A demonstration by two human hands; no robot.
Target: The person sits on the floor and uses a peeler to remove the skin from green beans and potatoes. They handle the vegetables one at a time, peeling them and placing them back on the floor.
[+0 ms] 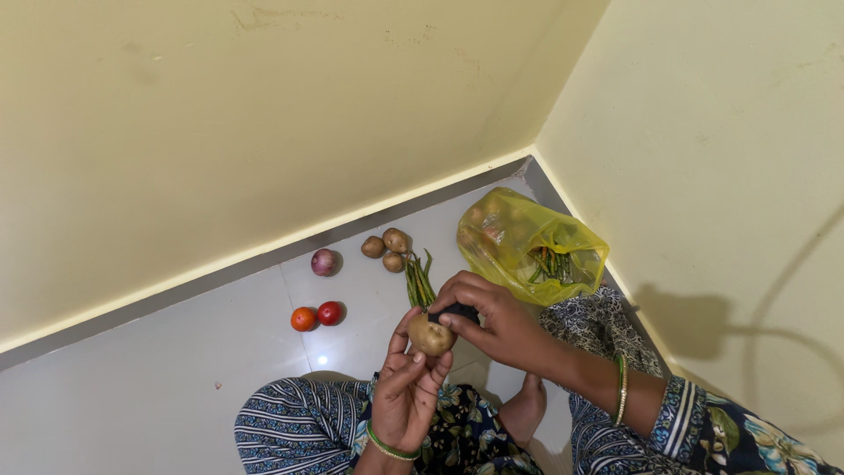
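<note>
Pale floor tiles (132, 387) in a yellow-walled corner carry a yellow plastic bag (527, 246), green beans (419, 281), three spare potatoes (387, 246), two tomatoes (316, 315) and an onion (323, 261). Over the lap, the left hand (406, 387) cups a potato (430, 335) while the right hand (492, 318) grips a dark peeler (455, 311) on its top; peeling looks underway, wanting a steady stroke.

Bare floor (132, 396) left of tomatoes (316, 316)

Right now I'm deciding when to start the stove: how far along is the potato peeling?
Barely started. No peeled potato or peelings show. In hand: the left hand cups a brown potato, which looks unpeeled, while the right hand presses a dark tool on it. Left: three brown potatoes on the floor.
</note>
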